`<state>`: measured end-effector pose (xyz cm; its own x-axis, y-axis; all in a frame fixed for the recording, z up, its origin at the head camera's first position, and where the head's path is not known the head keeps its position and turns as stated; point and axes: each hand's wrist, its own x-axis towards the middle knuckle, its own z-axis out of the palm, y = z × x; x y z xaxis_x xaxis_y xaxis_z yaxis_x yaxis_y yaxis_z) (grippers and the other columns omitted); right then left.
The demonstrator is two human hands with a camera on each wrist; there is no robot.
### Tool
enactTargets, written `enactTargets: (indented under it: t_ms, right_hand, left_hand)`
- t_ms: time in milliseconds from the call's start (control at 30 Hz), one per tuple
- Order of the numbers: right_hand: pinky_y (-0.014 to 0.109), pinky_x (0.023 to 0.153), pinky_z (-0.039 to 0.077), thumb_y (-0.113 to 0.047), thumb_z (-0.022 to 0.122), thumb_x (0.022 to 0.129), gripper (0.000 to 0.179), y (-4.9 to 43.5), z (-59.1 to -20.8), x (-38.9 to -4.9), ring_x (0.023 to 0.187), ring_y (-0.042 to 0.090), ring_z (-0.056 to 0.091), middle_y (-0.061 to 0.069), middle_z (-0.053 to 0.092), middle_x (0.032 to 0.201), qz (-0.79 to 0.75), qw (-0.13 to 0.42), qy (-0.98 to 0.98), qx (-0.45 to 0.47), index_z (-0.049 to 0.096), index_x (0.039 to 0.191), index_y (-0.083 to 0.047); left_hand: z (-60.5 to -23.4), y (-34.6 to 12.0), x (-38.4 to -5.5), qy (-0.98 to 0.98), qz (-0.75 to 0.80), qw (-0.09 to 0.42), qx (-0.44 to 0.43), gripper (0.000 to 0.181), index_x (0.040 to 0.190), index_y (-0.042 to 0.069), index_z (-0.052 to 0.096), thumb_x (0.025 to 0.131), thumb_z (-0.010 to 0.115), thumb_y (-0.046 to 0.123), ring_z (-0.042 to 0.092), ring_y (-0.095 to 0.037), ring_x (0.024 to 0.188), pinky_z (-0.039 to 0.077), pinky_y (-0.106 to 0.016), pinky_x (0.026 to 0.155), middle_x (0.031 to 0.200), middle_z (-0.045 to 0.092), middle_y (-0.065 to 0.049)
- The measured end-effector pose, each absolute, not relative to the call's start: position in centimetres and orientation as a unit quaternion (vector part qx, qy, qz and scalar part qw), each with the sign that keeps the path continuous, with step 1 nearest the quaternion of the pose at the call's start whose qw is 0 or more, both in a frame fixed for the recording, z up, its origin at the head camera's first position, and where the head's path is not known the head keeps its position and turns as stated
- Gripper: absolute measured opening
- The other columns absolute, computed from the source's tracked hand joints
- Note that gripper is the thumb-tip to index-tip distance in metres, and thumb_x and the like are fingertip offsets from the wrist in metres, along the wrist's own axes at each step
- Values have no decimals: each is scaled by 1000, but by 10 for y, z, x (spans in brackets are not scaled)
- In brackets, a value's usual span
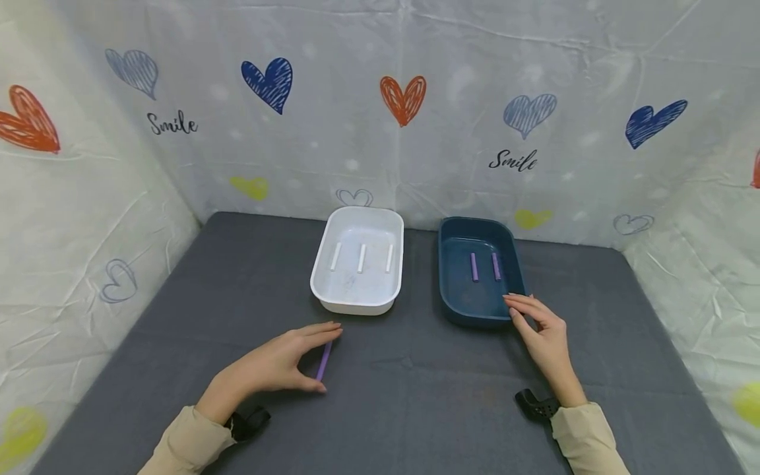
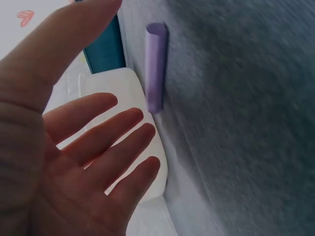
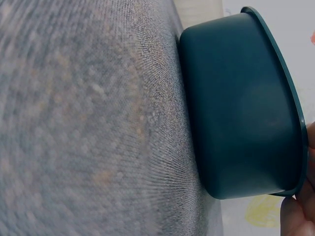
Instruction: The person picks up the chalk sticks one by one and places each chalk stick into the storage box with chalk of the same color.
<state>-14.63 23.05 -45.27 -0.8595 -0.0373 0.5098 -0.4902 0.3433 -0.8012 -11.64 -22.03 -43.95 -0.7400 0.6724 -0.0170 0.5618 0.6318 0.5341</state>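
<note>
A purple stick that looks like chalk [image 2: 155, 69] lies on the grey tabletop, in front of the white tray [image 1: 357, 308]. Around it my left hand [image 1: 279, 361] is spread, thumb on the near side and fingers on the far side. In the left wrist view those fingers stand apart from the stick. My right hand [image 1: 543, 336] pinches the near right corner of the dark blue tray [image 3: 246, 108] between thumb and fingers. Two purple sticks [image 1: 474, 267] lie inside the blue tray. The white tray holds three white sticks [image 1: 361, 258] in a row.
Both trays stand near the back of the table [image 1: 410, 409], with a narrow gap between them. A white cloth backdrop [image 1: 344, 132] with printed hearts rises behind and at both sides. Each wrist wears a black band [image 1: 537, 406].
</note>
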Motion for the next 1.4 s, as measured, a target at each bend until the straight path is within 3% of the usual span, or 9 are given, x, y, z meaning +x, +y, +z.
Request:
enactTargets:
  t_ms: [233,500,733,1133,1400]
  right_hand:
    - [39,116,29,13,62,91,21,230,-452,-145,118,19,61,32,64,117,543,206,-798,162,70,110,12]
    - [35,117,28,13,61,91,21,230,-452,-146,118,16,61,32,63,118,545,203,-797,163,70,111,12]
    - [34,118,27,9,63,92,25,242,-479,-159,119,9,59,31,63,119,552,210,-788,173,73,114,2]
    - [36,118,27,8,63,92,25,243,-481,-160,119,11,59,30,64,119,555,209,-786,173,73,114,1]
    - [28,117,27,12,62,91,25,241,-478,-159,119,14,60,32,63,119,552,212,-787,176,72,113,5]
  left_hand:
    - [-441,-227,-113,900,250,145,327,93,148,0,44,74,89,32,39,-35,140,39,-54,107,154,40,-15]
    - [-445,-228,-114,902,238,104,344,80,142,-5,50,78,87,26,47,-37,134,42,-53,104,146,49,-19]
    - [-447,-227,-115,903,234,86,349,76,139,-6,54,78,86,25,51,-37,130,45,-51,102,142,53,-21]
    - [-447,-224,-116,908,222,75,347,74,136,-7,56,77,87,25,52,-38,129,45,-53,102,140,55,-21]
    - [-447,-222,-116,908,224,70,346,73,135,-8,56,77,87,24,52,-38,129,45,-53,101,139,56,-20]
